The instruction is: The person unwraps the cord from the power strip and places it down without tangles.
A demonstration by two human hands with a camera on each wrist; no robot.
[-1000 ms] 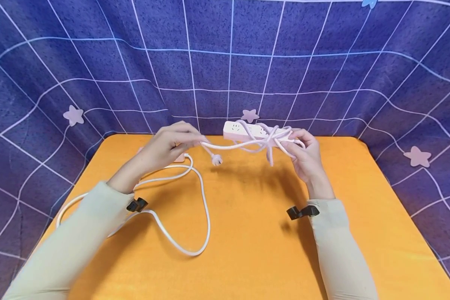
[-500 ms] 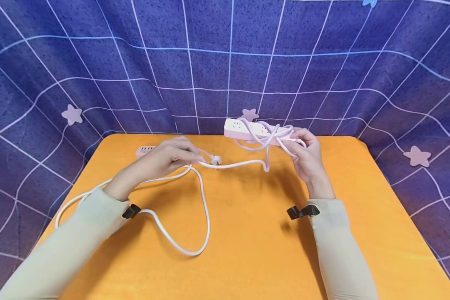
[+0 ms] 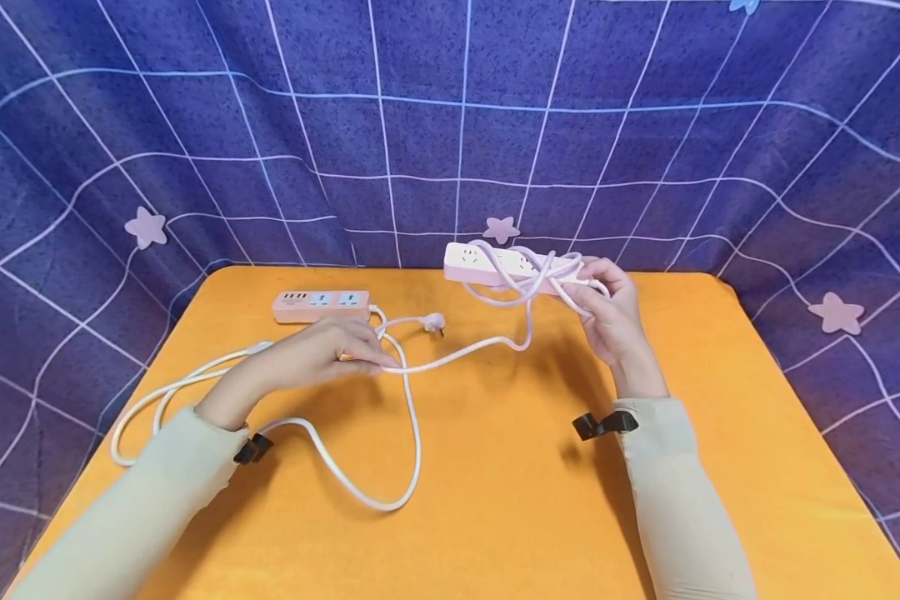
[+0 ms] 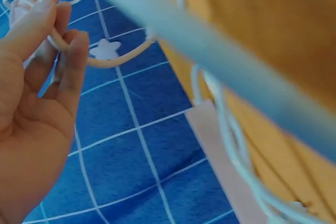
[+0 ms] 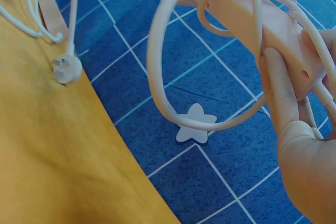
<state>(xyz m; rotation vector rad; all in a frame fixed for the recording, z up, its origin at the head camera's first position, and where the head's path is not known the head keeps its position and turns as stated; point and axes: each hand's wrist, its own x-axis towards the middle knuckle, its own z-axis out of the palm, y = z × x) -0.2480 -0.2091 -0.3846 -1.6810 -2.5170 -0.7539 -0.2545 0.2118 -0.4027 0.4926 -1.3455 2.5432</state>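
Observation:
My right hand grips the end of a pale pink and white power strip, raised above the table. Loops of its cord wrap loosely round it, also seen close up on the strip in the right wrist view. With thumb and fingers my left hand pinches a length of white cord that sags from the strip. A plug hangs between the hands on a short run of cord. Behind the left hand, a second pink power strip lies on the table.
The orange-covered table bears the second strip's long white cord, looped under and around my left forearm. A dark blue curtain with a grid pattern and stars rises behind and at the sides.
My left hand has come down and slightly left, drawing its cord lower, so the sagging length is longer. The second strip is now fully uncovered. My right hand stays nearly still.

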